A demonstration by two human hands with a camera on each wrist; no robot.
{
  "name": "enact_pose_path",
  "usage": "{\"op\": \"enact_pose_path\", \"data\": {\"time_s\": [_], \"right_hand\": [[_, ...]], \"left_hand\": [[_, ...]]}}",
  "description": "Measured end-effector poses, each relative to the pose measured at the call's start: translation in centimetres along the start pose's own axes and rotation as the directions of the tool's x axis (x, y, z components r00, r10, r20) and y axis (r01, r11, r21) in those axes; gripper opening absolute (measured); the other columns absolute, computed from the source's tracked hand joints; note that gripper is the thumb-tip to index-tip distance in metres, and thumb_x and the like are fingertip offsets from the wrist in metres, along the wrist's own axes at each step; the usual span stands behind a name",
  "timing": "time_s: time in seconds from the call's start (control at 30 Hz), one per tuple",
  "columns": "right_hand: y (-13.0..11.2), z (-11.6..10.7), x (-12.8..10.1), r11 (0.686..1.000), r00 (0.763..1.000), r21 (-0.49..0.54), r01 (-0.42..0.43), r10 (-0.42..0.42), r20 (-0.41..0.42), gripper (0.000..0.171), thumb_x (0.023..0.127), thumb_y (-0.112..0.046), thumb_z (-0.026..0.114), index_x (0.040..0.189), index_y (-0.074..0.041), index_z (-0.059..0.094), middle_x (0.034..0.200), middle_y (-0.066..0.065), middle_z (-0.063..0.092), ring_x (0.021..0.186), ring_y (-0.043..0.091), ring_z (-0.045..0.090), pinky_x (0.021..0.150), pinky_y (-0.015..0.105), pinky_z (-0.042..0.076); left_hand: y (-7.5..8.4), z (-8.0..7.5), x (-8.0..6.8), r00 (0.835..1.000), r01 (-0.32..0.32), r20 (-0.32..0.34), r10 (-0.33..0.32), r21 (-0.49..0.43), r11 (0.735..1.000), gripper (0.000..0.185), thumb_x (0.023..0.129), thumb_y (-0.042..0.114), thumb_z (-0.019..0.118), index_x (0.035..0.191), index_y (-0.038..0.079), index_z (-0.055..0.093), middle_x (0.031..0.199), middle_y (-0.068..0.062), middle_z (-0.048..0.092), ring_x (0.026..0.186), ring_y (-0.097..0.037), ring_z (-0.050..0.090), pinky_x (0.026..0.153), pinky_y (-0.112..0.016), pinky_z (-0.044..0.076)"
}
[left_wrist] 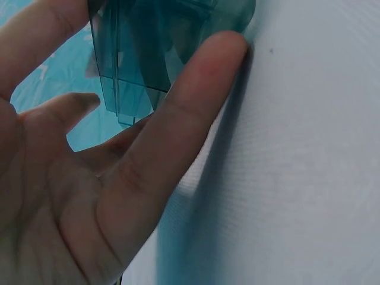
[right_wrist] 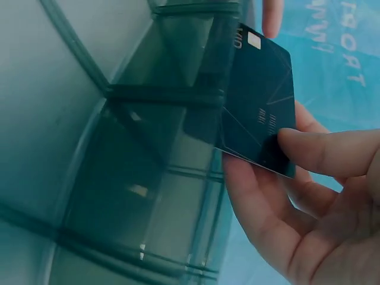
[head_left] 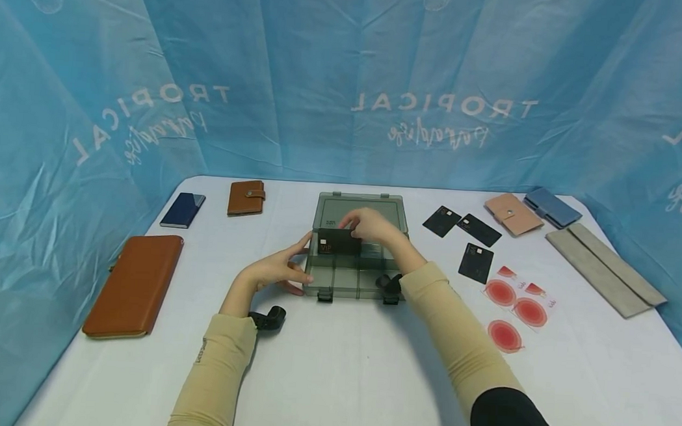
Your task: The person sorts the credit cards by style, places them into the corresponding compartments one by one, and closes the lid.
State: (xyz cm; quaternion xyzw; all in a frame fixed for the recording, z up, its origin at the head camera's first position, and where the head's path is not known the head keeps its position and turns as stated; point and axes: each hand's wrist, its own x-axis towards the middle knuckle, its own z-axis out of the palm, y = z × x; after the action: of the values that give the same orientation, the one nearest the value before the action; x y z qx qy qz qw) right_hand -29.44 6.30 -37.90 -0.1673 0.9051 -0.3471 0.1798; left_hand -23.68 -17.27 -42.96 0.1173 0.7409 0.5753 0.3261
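Observation:
A translucent grey-green compartment box [head_left: 345, 280], its lid [head_left: 329, 207] folded back, sits on the white tabletop. My right hand [head_left: 369, 226] pinches a black VIP card [head_left: 332, 242] between thumb and fingers. In the right wrist view the card [right_wrist: 255, 101] stands on edge at the box's divided compartments [right_wrist: 136, 172], its lower part behind the clear wall. My left hand [head_left: 276, 267] touches the box's left side, fingers extended and thumb [left_wrist: 205, 77] straight along it. One fingertip [right_wrist: 272, 18] shows beside the card's upper edge.
Right of the box lie several black cards [head_left: 475, 263], red-patterned cards [head_left: 514, 300], a tan wallet [head_left: 513, 214], a blue wallet [head_left: 552, 208] and a grey pouch [head_left: 606, 269]. On the left are a brown notebook [head_left: 133, 285], a navy booklet [head_left: 182, 210] and a brown wallet [head_left: 246, 198].

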Motion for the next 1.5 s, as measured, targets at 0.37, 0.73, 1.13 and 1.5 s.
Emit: {"op": "enact_pose_path", "data": {"time_s": [0.37, 0.73, 1.13, 1.5], "right_hand": [[-0.4, 1.0, 0.2, 0.994, 0.999, -0.109, 0.017, -0.014, 0.029, 0.02, 0.088, 0.005, 0.051, 0.096, -0.006, 0.066, 0.097, 0.009, 0.062, 0.081, 0.02, 0.054, 0.065, 0.03, 0.048], [-0.8, 0.9, 0.0, 0.943, 0.994, -0.331, 0.034, 0.002, 0.109, 0.029, 0.095, -0.02, 0.052, 0.118, -0.006, 0.064, 0.121, 0.01, 0.06, 0.111, 0.026, 0.055, 0.094, 0.04, 0.047], [1.8, -2.9, -4.5, 0.987, 0.987, -0.107, 0.121, -0.109, 0.114, 0.04, 0.097, -0.024, 0.046, 0.133, -0.006, 0.05, 0.132, 0.013, 0.051, 0.12, 0.03, 0.047, 0.099, 0.045, 0.042], [10.6, -7.6, -9.4, 0.999, 0.997, 0.002, -0.041, 0.041, -0.06, 0.044, 0.097, -0.025, 0.048, 0.133, -0.001, 0.047, 0.13, 0.022, 0.049, 0.115, 0.037, 0.049, 0.095, 0.053, 0.042]], "left_hand": [[0.0, 0.0, 0.0, 1.0, -0.001, 0.011, 0.001, -0.007, 1.0, 0.1, 0.083, 0.007, 0.069, 0.148, 0.035, -0.002, 0.153, -0.015, -0.001, 0.086, -0.021, 0.061, 0.077, -0.044, 0.055], [-0.1, 0.0, 0.2, 1.0, 0.002, 0.003, -0.002, 0.021, 1.0, 0.101, 0.083, 0.01, 0.07, 0.149, 0.035, -0.002, 0.153, -0.016, 0.0, 0.087, -0.021, 0.06, 0.077, -0.044, 0.056], [-0.4, 0.0, 0.3, 1.0, 0.004, -0.02, -0.002, 0.054, 0.999, 0.101, 0.082, 0.011, 0.071, 0.149, 0.034, -0.001, 0.153, -0.015, 0.002, 0.087, -0.021, 0.06, 0.075, -0.042, 0.056], [-0.3, 0.1, -0.1, 1.0, -0.005, -0.031, 0.007, 0.062, 0.998, 0.099, 0.083, 0.01, 0.07, 0.149, 0.034, 0.0, 0.153, -0.016, 0.003, 0.088, -0.021, 0.06, 0.076, -0.042, 0.056]]}}
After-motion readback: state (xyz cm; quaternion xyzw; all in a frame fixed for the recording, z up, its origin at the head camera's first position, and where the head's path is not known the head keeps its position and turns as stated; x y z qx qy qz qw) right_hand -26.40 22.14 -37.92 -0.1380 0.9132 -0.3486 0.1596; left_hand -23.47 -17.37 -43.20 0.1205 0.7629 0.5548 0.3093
